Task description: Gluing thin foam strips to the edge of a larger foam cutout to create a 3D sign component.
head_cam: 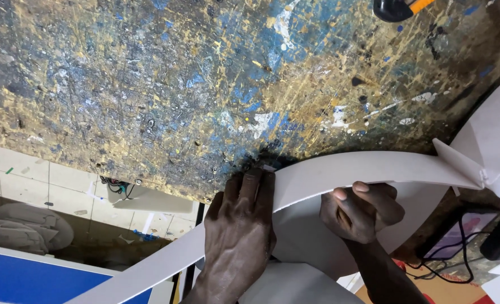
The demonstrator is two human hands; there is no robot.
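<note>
— Where the workbench [148, 84] ends, what are the person's hands on?

— Both are on a long white strip [374, 168] of sheet material, bent into a curve. It runs from the lower left of the view up to the bench edge and then sweeps right along that edge. The left hand [240, 231] lies flat on the strip, fingers [254, 188] stretched out straight and together, pressing it down just where the bench top stops. Nothing is gripped there; the palm is simply laid on it.

— And the right one?

— The right hand [361, 211] sits just beside it, under the bend. Its fingers are curled in, and the thumb [343, 196] comes up against the lower edge of the strip, so it grasps the strip from beneath.

— Where does the strip end?

— At the right it meets a folded white piece [489, 146] with angled flaps, near the frame's edge. More white sheet [306, 236] lies under the hands.

— What about the bench itself?

— Its top is scarred and spattered with blue, yellow and white paint. A cutter with a black and orange handle [396, 8] lies at the far edge, well apart from the hands. Below the bench I see tiled floor [30, 174], a blue board [30, 281] at lower left and black cables [458, 259] at lower right.
</note>
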